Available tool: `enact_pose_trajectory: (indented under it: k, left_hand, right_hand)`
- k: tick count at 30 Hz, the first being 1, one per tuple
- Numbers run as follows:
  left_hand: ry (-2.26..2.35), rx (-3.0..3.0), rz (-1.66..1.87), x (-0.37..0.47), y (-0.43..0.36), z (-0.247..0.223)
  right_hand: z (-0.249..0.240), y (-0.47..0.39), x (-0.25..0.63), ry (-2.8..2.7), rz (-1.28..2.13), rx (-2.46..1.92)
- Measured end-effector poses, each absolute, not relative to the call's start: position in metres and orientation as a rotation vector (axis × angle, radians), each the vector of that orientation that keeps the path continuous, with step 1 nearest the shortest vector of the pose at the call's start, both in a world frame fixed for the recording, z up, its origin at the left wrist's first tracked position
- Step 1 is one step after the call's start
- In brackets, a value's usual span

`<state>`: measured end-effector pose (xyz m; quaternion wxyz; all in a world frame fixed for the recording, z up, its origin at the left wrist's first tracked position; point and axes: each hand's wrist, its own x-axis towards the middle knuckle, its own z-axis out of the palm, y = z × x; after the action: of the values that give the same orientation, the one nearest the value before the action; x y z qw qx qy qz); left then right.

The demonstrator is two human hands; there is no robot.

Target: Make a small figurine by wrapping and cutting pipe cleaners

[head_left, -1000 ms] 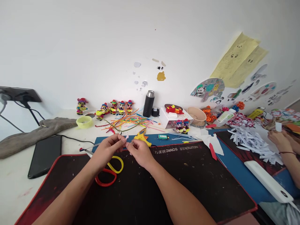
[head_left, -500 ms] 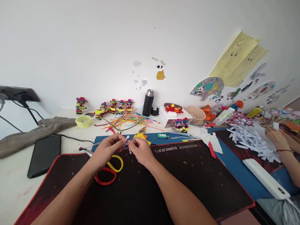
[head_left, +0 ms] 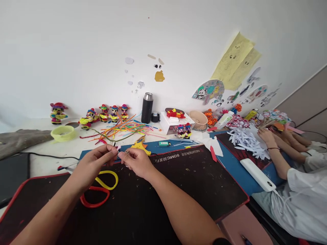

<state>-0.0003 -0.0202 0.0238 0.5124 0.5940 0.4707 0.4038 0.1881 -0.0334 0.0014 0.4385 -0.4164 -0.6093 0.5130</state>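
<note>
My left hand (head_left: 98, 161) and my right hand (head_left: 136, 161) meet above the dark mat. Both are closed in a pinch on a small pale pink-white strip (head_left: 119, 148), mostly hidden by the fingers. Under my left forearm lie scissors (head_left: 116, 182) with one yellow and one red handle loop, their blades partly covered. Just behind my right hand rests a yellow glue gun (head_left: 142, 146).
Behind the mat (head_left: 163, 194) lie colourful pipe cleaners (head_left: 120, 131). Several small figures (head_left: 103, 114), a black flask (head_left: 147, 109) and a white box (head_left: 170, 122) stand by the wall. At right, another person's hand (head_left: 267, 136) is beside white paper strips (head_left: 245, 139).
The view has swung right, so the table's things sit further left and more of the other person shows. Both my hands still pinch the small pale strip.
</note>
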Motion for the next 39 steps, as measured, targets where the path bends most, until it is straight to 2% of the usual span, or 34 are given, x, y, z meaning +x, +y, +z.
enact_pose_trajectory:
  k: [11,24,39]
  left_hand:
    - [1.1,1.393,0.976,0.007,-0.024,0.032]
    - [1.103,1.442,0.94,0.01,-0.025,0.033]
    - [1.043,1.409,0.886,0.011,-0.026,0.031]
  right_hand:
    - [-0.005,-0.031,0.19,-1.526,1.222,-1.037]
    - [-0.002,-0.034,0.186,-1.643,0.939,-1.339]
    - [-0.004,-0.037,0.181,-1.709,0.771,-1.367]
